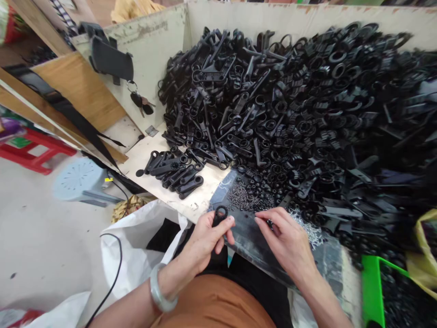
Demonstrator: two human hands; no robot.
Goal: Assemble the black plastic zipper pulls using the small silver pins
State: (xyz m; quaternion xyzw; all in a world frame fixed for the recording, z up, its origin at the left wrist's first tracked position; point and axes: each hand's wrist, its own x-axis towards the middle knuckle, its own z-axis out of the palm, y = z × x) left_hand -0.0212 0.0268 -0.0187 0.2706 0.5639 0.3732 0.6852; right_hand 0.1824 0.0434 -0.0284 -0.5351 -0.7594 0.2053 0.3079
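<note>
My left hand [207,238] is closed around a black plastic lever part [220,214], whose ring end sticks up above my fingers. My right hand [285,237] pinches a small black piece [269,223] between thumb and fingertips, right beside the left hand. Both hands hover over a dark tray [246,241] at the table's near edge. The tray carries a scatter of tiny black rings [244,198] and small silver screws [309,230]. A pale bangle [157,291] is on my left wrist.
A huge heap of black plastic parts [307,105] fills the walled wooden table. A small row of lever parts [177,173] lies at the left. A white bag [136,246] hangs below the table edge. A green bin [375,291] sits at right, a grey stool [82,182] on the floor.
</note>
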